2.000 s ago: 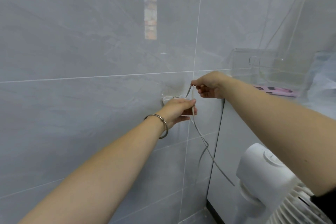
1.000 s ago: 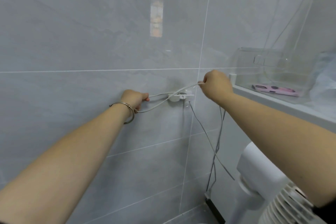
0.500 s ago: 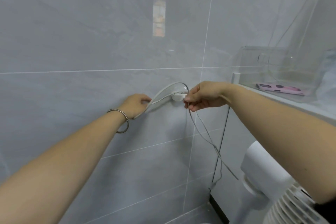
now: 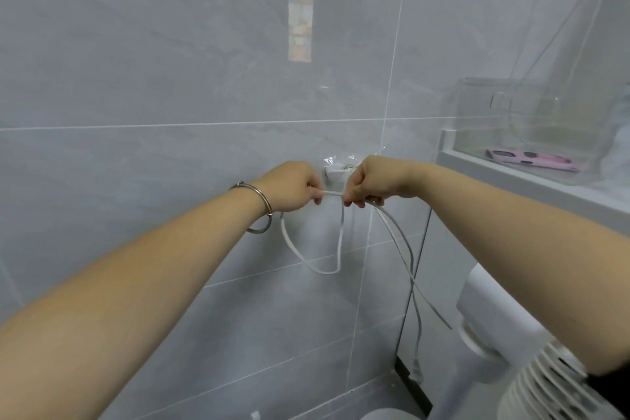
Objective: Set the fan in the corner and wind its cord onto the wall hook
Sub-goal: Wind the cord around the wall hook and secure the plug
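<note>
Where the white cord (image 4: 329, 193) spans the gap between the two hands, we see it run level, left to right, just below the wall hook (image 4: 335, 174) on the grey tiled wall (image 4: 153, 85). From the left hand (image 4: 293, 186) a slack loop drops and climbs back to the right hand (image 4: 371, 181), its long axis upright. Two more strands fall from the right hand, down and to the right. One heads towards the fan (image 4: 494, 314); the other ends in what looks like a small plug (image 4: 416, 368) dangling low in the corner.

We find both arms stretched forward to the wall, backs of the hands towards us, close together and just in front of the hook. The left grip pinches the cord at thumb and fingertips; the right grip is curled round it. A metal bracelet (image 4: 262, 211) hangs on the left wrist.

We see the fan low at the right, near the corner. Its rounded white housing points up and left, its grille is at the picture's edge, and the right forearm partly hides it. Above it a ledge (image 4: 511, 182) carries a clear box (image 4: 477, 119) with a pink case (image 4: 535, 160) inside.
</note>
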Motion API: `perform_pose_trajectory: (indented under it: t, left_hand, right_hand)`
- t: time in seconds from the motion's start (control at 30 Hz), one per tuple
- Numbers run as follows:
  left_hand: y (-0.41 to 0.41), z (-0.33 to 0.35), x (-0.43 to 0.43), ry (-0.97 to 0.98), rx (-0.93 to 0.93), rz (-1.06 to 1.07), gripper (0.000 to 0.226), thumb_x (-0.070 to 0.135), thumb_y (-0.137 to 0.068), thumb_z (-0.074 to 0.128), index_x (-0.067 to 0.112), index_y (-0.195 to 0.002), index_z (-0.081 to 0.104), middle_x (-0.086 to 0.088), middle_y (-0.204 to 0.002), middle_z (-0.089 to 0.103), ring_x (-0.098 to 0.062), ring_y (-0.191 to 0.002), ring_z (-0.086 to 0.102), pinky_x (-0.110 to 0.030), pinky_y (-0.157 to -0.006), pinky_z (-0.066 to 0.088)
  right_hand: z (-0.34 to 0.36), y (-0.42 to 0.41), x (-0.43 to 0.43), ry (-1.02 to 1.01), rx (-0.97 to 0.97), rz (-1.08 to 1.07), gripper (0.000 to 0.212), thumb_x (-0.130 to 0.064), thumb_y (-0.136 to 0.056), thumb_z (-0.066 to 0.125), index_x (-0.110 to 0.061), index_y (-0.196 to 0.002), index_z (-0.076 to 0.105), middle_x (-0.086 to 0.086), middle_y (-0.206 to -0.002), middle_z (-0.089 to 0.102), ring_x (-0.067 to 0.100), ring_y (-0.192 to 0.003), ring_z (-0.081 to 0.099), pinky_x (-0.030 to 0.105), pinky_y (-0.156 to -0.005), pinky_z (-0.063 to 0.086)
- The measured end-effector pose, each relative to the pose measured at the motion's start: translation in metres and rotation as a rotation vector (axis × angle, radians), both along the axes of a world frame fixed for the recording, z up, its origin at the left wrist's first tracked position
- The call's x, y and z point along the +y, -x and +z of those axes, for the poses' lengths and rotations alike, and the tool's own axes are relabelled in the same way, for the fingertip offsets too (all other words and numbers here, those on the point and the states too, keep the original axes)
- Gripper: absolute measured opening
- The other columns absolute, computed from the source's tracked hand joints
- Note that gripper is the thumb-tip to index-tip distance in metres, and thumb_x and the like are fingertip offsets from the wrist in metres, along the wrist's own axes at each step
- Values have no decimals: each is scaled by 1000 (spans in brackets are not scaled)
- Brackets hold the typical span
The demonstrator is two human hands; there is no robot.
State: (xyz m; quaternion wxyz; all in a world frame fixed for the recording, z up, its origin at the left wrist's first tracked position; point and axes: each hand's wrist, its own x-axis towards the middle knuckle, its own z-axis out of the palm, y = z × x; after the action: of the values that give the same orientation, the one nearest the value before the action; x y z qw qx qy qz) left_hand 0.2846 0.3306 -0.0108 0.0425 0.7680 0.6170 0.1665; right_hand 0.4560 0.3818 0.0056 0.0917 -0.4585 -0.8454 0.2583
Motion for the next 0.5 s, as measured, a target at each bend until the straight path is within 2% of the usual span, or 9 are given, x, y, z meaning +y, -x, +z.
perform_pose_trajectory:
  t: [0.07,0.13,0.2,0.27,0.3,0.4,0.43,0.5]
  left_hand:
    - [5,-4,-1,-26,110,31,21,14,-88,50,15,-84,70,-3,-74,57,-23,-77,53,-25,-62,37]
    - [12,-7,-4,-59,234,108,20,15,-88,49,18,-90,69,-9,-92,64,-29,-91,58,-28,-72,41]
    - [18,-13,-7,-48,401,187,22,14,-90,48,15,-99,67,-11,-108,65,-32,-101,60,-31,-77,44]
    - [20,-21,-6,4,512,219,23,11,-90,47,12,-104,65,-11,-113,64,-32,-104,60,-34,-82,47]
    - [18,-24,-4,22,486,192,25,10,-89,48,13,-109,64,-10,-115,64,-31,-106,60,-33,-84,47]
    - [1,-23,-1,142,88,25,43,14,-88,56,17,-130,50,-4,-119,63,-22,-111,57,-27,-92,42]
    - [-6,-21,-1,152,8,-19,40,17,-89,58,16,-128,52,-4,-114,64,-20,-106,57,-26,-89,42]
    - [-12,-19,0,91,37,-50,16,17,-90,54,15,-102,64,-3,-92,67,-21,-91,57,-24,-77,40]
  right_hand:
    - [-1,-3,-1,-27,-67,17,31,-18,-85,65,-22,-55,67,-1,-60,57,6,-48,46,21,-53,40]
    - [-3,-7,-2,-68,-130,12,25,-21,-87,63,-20,-63,68,-2,-58,54,9,-53,44,21,-56,38]
    - [-5,-14,-1,-79,-83,-27,24,-25,-89,61,-17,-68,70,-3,-55,54,8,-53,43,20,-59,37]
    - [-6,-18,-1,-66,-30,-50,25,-27,-90,59,-17,-70,70,-2,-57,54,6,-53,43,18,-61,36]
    - [-6,-17,-1,-59,-24,-48,26,-26,-91,59,-17,-69,69,-1,-57,53,7,-53,42,18,-60,36]
    - [-9,-7,-4,-34,11,-18,26,-24,-90,61,-16,-66,68,4,-60,51,12,-55,44,17,-59,40]
    - [-10,-4,-4,-17,27,-12,26,-24,-89,61,-15,-66,68,4,-61,51,13,-55,45,17,-59,44]
    - [-11,-5,-3,18,43,-10,25,-24,-89,61,-13,-68,68,4,-59,50,14,-55,47,22,-64,50]
